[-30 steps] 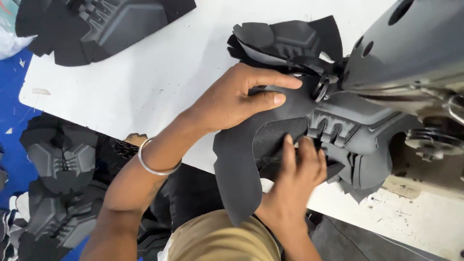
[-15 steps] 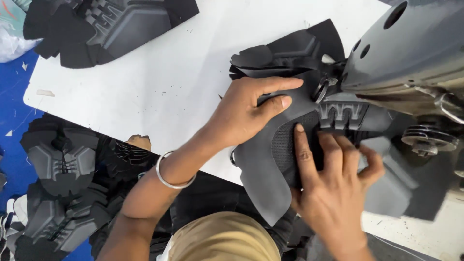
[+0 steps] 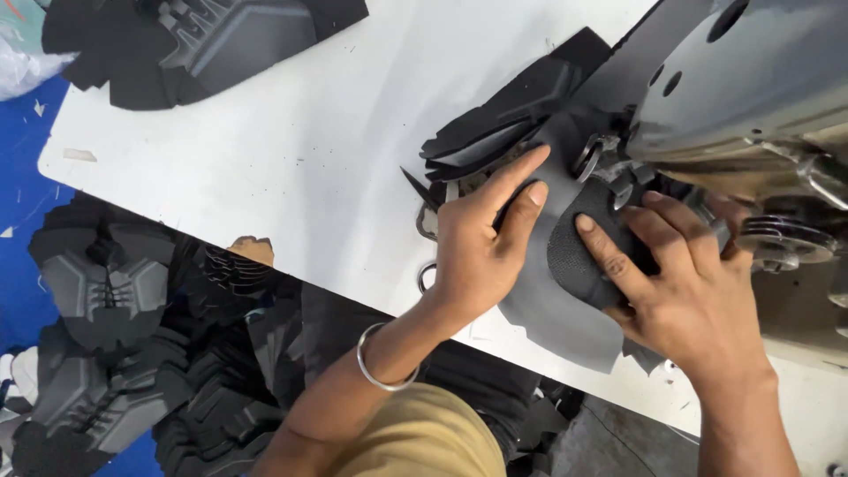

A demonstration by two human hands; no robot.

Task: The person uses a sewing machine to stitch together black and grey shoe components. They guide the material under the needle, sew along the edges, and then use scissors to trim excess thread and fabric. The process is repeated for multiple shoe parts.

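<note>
a white worktable [image 3: 265,168] stands over a blue floor [image 3: 22,185], evenly lit from above.

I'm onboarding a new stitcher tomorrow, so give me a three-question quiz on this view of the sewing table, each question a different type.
1. True or false: both the left hand and the right hand press flat on the grey shoe-upper piece at the sewing machine.
2. Which wrist bears the metal bangle? A) left B) right C) neither
3. Fill in: the textured patch under the right hand's fingertips is ____ in colour.

Key: 1 true; 2 A; 3 black.
</note>
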